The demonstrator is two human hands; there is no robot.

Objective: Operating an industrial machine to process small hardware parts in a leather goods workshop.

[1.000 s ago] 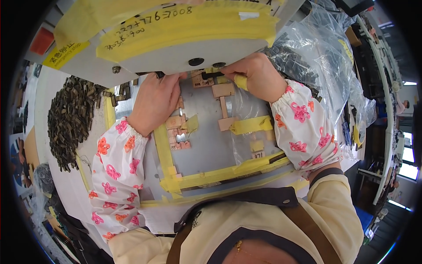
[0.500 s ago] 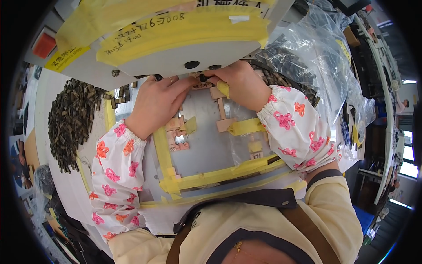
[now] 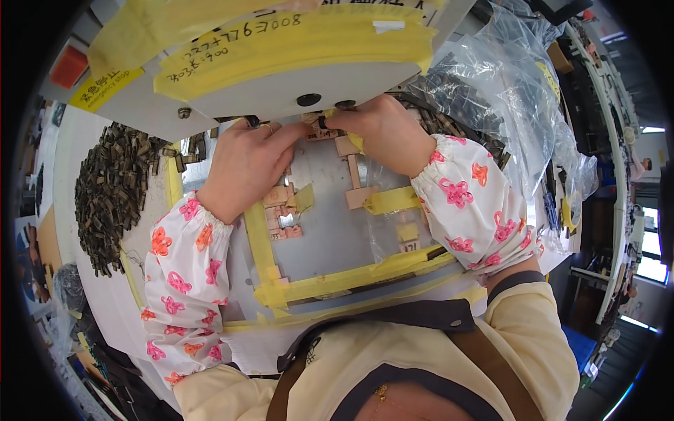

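Observation:
Both my hands meet at the far side of a grey metal plate [image 3: 326,235], under the lower edge of a machine panel. My right hand [image 3: 393,133] pinches a small dark piece [image 3: 323,123] above a pinkish, copper-coloured block [image 3: 321,135]. From the other side, my left hand [image 3: 246,165] reaches its bent fingers to the same block; some fingertips are hidden at the panel edge, and what they hold cannot be made out. More copper-coloured pieces [image 3: 284,214] lie by my left wrist, and a stepped row of similar blocks [image 3: 359,196] runs below my right hand.
The white panel [image 3: 281,91] with yellow tape overhangs the plate. Heaps of dark small bars [image 3: 112,196] lie at left and behind my right hand. Clear plastic bags [image 3: 498,91] are at far right. Yellow tape [image 3: 351,281] borders the plate; a red button [image 3: 69,72] is at upper left.
My right fingers have shifted slightly around the small dark piece, and my left hand has hardly moved. The block and the other copper-coloured pieces stay in place.

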